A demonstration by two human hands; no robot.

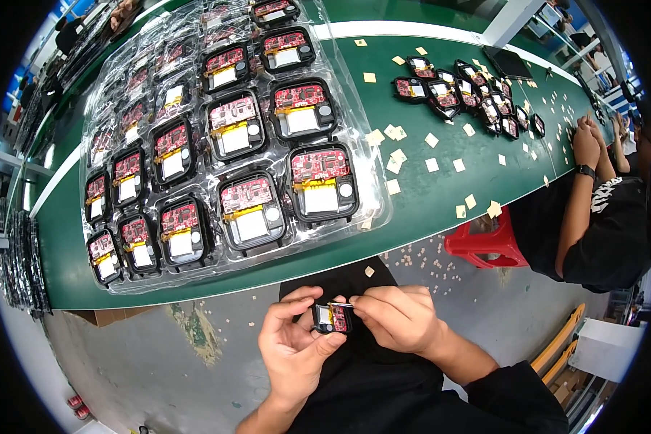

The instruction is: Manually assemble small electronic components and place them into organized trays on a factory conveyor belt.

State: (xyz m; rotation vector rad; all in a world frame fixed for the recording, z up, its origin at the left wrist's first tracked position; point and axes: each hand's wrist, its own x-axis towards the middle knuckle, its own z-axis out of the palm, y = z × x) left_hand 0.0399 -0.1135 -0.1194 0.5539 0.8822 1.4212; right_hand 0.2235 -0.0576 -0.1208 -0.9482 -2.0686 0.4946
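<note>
My left hand (294, 347) grips a small black device housing (331, 318) by its edges, between fingers and thumb, above my lap. The housing's open side shows a red circuit board, a pale battery and some yellow tape. My right hand (398, 318) is closed in a pinch on a thin silvery tool (338, 304). This tool lies across the upper edge of the housing; its tip is too small to make out. On the table, a clear plastic tray (372, 181) carries rows of similar open housings (251, 210).
The green table (419, 202) stretches ahead of me. Farther right lie a pile of housings (445, 94), scattered pale paper squares (432, 165) and a dark flat panel (507, 63). A red stool (484, 242) stands below the edge; another person (607, 224) sits at the right.
</note>
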